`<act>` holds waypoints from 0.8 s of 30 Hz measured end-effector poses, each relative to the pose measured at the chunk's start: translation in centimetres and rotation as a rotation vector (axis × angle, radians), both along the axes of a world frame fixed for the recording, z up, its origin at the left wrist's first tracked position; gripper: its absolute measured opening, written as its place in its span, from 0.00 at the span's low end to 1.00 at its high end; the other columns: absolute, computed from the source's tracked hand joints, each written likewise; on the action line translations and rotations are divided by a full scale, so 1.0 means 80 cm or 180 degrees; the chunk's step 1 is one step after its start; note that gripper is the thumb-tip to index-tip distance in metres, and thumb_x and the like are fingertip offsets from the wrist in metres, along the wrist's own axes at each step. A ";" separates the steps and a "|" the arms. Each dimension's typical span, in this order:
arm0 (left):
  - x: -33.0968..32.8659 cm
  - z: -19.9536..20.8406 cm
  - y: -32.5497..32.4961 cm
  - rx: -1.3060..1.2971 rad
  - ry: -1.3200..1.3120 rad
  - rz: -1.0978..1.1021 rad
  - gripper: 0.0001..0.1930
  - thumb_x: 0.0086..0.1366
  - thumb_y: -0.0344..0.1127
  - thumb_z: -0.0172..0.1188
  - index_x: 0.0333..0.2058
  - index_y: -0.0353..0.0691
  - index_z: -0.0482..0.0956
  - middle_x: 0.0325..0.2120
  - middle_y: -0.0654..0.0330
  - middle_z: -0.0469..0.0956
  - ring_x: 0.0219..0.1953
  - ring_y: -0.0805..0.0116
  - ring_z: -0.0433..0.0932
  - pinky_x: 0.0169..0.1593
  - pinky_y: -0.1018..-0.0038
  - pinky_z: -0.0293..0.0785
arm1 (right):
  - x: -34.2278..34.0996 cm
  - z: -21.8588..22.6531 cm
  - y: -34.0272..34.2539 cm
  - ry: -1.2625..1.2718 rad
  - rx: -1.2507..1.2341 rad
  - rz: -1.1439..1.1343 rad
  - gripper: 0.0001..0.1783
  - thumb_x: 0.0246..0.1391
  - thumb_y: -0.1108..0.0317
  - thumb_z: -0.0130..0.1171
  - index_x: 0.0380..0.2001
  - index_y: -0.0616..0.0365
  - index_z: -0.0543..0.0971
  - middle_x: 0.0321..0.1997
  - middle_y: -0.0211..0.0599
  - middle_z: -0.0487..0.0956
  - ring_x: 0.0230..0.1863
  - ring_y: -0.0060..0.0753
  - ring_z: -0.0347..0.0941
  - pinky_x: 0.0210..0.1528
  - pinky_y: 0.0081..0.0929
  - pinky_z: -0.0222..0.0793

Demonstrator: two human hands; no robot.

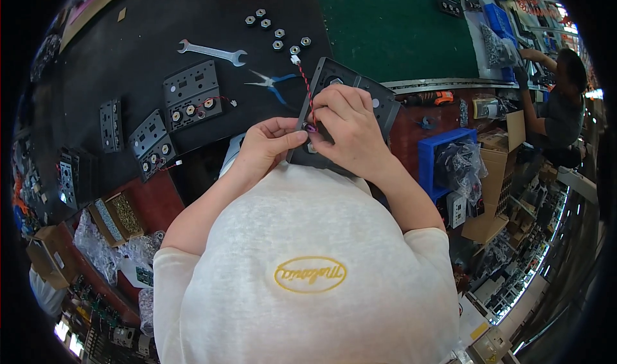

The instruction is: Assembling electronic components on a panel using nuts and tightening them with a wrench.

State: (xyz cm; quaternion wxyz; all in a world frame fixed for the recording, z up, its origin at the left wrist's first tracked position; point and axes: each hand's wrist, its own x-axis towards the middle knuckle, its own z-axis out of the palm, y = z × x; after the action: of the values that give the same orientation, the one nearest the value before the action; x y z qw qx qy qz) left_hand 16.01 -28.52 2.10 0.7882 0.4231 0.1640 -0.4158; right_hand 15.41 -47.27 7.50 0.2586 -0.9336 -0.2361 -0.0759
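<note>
A dark grey metal panel (380,101) with round holes leans against my body at the edge of the black table. My left hand (267,144) is closed at the panel's left edge, thumb and forefinger pinching there. My right hand (350,129) lies over the panel, its fingers bent round the lower end of a red-and-black twisted wire (306,83). The wire runs up to a white plug (295,60). Between both hands' fingertips shows a small purple part (310,127), mostly covered. A silver hex nut fitting (336,80) sits in the panel above my right hand.
Blue-handled pliers (276,86), an open-end wrench (215,52) and several hex-nut fittings (278,45) lie beyond my hands. Other fitted panels (193,84) stand to the left. At the right are a blue bin (429,164), an orange-black tool (430,99) and a co-worker (558,113).
</note>
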 end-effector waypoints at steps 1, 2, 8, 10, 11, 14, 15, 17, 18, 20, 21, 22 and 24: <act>-0.001 0.000 0.000 -0.0002 0.0004 0.0006 0.12 0.58 0.22 0.61 0.42 0.32 0.75 0.35 0.58 0.79 0.37 0.74 0.78 0.44 0.80 0.74 | -0.001 -0.001 0.003 0.0004 -0.0002 0.0006 0.13 0.31 0.72 0.65 0.25 0.56 0.74 0.40 0.30 0.71 0.51 0.35 0.65 0.51 0.35 0.56; -0.001 0.001 -0.001 0.0023 -0.0067 0.0001 0.13 0.58 0.24 0.62 0.42 0.34 0.75 0.35 0.60 0.79 0.34 0.79 0.76 0.35 0.84 0.69 | -0.003 -0.001 0.006 -0.0044 -0.0074 -0.0118 0.13 0.31 0.71 0.64 0.25 0.56 0.74 0.39 0.30 0.71 0.50 0.35 0.65 0.51 0.35 0.56; 0.000 0.008 -0.008 -0.0132 -0.0083 0.0244 0.14 0.58 0.25 0.62 0.43 0.34 0.75 0.35 0.61 0.79 0.32 0.82 0.75 0.28 0.89 0.65 | -0.015 -0.010 0.029 -0.0224 -0.0286 -0.0740 0.12 0.32 0.67 0.63 0.24 0.58 0.74 0.37 0.31 0.71 0.49 0.34 0.65 0.50 0.34 0.56; 0.000 0.004 -0.007 -0.0189 -0.0060 0.0304 0.14 0.58 0.25 0.62 0.43 0.33 0.75 0.35 0.60 0.79 0.33 0.81 0.75 0.29 0.88 0.67 | -0.017 -0.011 0.030 -0.0349 -0.0431 -0.0782 0.13 0.33 0.66 0.63 0.26 0.58 0.75 0.38 0.32 0.71 0.49 0.34 0.65 0.50 0.33 0.56; -0.001 -0.002 -0.003 -0.0170 -0.0079 0.0243 0.14 0.58 0.25 0.62 0.44 0.33 0.75 0.35 0.60 0.79 0.34 0.80 0.76 0.31 0.88 0.68 | -0.015 -0.006 0.026 -0.0353 -0.0432 -0.0785 0.13 0.33 0.66 0.63 0.26 0.58 0.75 0.38 0.32 0.71 0.49 0.34 0.65 0.50 0.33 0.56; -0.003 0.001 -0.002 -0.0092 -0.0079 0.0159 0.14 0.58 0.25 0.62 0.44 0.33 0.75 0.35 0.59 0.79 0.35 0.79 0.76 0.34 0.86 0.70 | -0.008 0.009 0.012 -0.0229 -0.0184 -0.0301 0.13 0.34 0.69 0.64 0.29 0.56 0.76 0.37 0.29 0.72 0.49 0.35 0.66 0.49 0.35 0.57; -0.004 0.006 -0.003 -0.0042 -0.0064 0.0135 0.14 0.58 0.25 0.62 0.44 0.33 0.75 0.35 0.59 0.79 0.35 0.78 0.77 0.35 0.86 0.71 | -0.005 0.011 0.007 -0.0222 -0.0175 -0.0294 0.13 0.34 0.69 0.64 0.29 0.56 0.76 0.37 0.29 0.72 0.49 0.35 0.66 0.49 0.35 0.57; -0.004 0.011 -0.005 -0.0093 -0.0042 0.0149 0.14 0.58 0.25 0.62 0.44 0.33 0.75 0.35 0.60 0.79 0.35 0.78 0.76 0.36 0.85 0.71 | 0.002 0.014 -0.002 -0.0176 -0.0270 0.0205 0.13 0.34 0.69 0.64 0.28 0.55 0.76 0.37 0.28 0.72 0.48 0.34 0.67 0.48 0.33 0.59; -0.005 0.012 -0.005 -0.0140 -0.0013 0.0169 0.14 0.58 0.25 0.62 0.44 0.33 0.75 0.35 0.60 0.79 0.35 0.78 0.76 0.36 0.85 0.72 | 0.004 0.013 -0.004 -0.0179 -0.0271 0.0209 0.13 0.34 0.69 0.64 0.28 0.55 0.76 0.37 0.28 0.72 0.48 0.34 0.67 0.48 0.33 0.59; -0.005 0.015 -0.005 -0.0155 0.0013 0.0166 0.14 0.57 0.25 0.62 0.43 0.33 0.75 0.35 0.60 0.79 0.35 0.78 0.76 0.37 0.85 0.72 | 0.006 0.012 -0.007 -0.0268 -0.0334 0.0429 0.12 0.34 0.69 0.64 0.28 0.56 0.75 0.36 0.29 0.72 0.47 0.33 0.67 0.47 0.31 0.59; -0.006 0.015 -0.004 -0.0170 0.0044 0.0160 0.14 0.57 0.25 0.63 0.43 0.33 0.75 0.36 0.60 0.79 0.36 0.78 0.76 0.37 0.85 0.72 | 0.006 0.011 -0.007 -0.0269 -0.0334 0.0438 0.12 0.34 0.69 0.64 0.28 0.56 0.75 0.36 0.29 0.72 0.47 0.33 0.67 0.47 0.31 0.59; -0.005 0.015 -0.005 -0.0171 0.0040 0.0177 0.14 0.57 0.25 0.63 0.43 0.33 0.75 0.36 0.60 0.79 0.36 0.78 0.76 0.37 0.85 0.72 | 0.006 0.010 -0.006 -0.0305 -0.0396 0.0447 0.12 0.33 0.69 0.64 0.27 0.56 0.75 0.36 0.29 0.72 0.47 0.33 0.68 0.46 0.31 0.59; -0.005 0.013 -0.004 -0.0199 0.0065 0.0164 0.12 0.58 0.22 0.60 0.42 0.32 0.75 0.35 0.59 0.78 0.38 0.76 0.77 0.44 0.81 0.73 | 0.005 0.008 -0.003 -0.0344 -0.0459 0.0472 0.12 0.33 0.70 0.64 0.27 0.56 0.75 0.36 0.29 0.72 0.47 0.32 0.68 0.46 0.31 0.59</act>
State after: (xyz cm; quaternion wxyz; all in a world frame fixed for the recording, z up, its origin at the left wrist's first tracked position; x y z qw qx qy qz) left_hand 15.58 -28.86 3.17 0.8098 0.3895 0.1698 -0.4046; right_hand 15.80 -47.53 8.11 0.1825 -0.9243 -0.3230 -0.0896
